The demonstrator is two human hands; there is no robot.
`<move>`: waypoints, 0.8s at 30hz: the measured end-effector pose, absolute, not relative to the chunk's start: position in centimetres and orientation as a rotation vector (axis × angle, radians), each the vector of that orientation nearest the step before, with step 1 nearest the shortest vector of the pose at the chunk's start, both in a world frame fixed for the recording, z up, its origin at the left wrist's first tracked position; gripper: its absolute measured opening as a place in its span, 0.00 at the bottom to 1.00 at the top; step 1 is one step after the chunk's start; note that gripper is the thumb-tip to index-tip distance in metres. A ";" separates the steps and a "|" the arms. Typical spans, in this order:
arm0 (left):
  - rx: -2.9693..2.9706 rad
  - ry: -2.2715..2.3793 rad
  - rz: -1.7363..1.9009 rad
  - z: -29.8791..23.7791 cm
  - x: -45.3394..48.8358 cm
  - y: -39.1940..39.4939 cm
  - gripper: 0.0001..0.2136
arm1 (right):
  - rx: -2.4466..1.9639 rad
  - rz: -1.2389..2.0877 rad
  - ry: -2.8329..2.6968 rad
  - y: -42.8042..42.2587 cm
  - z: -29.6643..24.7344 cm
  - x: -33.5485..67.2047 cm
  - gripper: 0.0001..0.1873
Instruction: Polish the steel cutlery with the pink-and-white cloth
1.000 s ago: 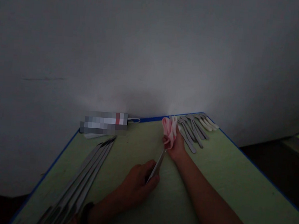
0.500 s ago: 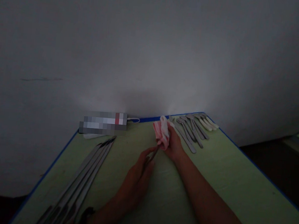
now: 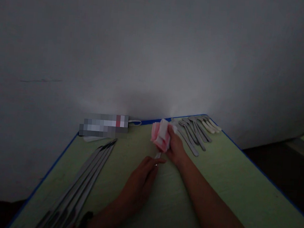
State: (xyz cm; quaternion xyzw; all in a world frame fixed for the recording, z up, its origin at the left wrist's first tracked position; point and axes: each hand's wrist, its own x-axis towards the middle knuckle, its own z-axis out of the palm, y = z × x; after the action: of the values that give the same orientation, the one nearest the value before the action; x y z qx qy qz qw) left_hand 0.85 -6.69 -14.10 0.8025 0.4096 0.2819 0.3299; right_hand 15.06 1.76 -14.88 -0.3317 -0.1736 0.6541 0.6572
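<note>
My right hand [image 3: 174,149] has its grip closed on the pink cloth [image 3: 160,136] mid-table [image 3: 241,184], wrapped round a metal utensil [image 3: 158,156] my left hand [image 3: 141,181] pinches by its end; best to keep the pinch firm and pull straight through.

Utensil [image 3: 158,156] mostly hidden inside cloth [image 3: 160,135]; box [image 3: 103,125] blurred; long blades [image 3: 80,189] cut off at bottom edge.

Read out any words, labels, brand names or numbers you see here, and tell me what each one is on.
No text can be read.
The box at the table's far edge is pixelated, so any print is unreadable.
The cloth in the right hand, the utensil in the left hand and the cutlery show no marks.
</note>
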 end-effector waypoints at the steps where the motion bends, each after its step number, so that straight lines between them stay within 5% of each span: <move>1: 2.118 1.055 0.717 -14.1 0.9 -6.7 0.14 | -0.778 1.452 -0.466 1.7 -15.1 14.9 0.16; 6: 2.163 1.027 0.610 -13.8 0.6 -6.9 0.13 | -0.942 1.261 -0.726 1.4 -15.7 14.5 0.21; 16: 2.035 1.003 0.561 -13.7 0.5 -6.8 0.12 | -0.832 1.382 -0.731 1.0 -15.2 14.6 0.19; 24: 2.285 0.826 0.405 -13.5 0.1 -6.9 0.12 | -0.818 1.378 -0.345 2.0 -15.1 15.1 0.16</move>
State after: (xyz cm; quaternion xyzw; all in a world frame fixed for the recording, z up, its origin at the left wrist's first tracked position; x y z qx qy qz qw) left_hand 0.12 -6.91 -13.51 0.8747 0.3164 0.1549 0.3328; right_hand 15.07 1.95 -15.10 -0.3647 -0.1539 0.6144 0.6825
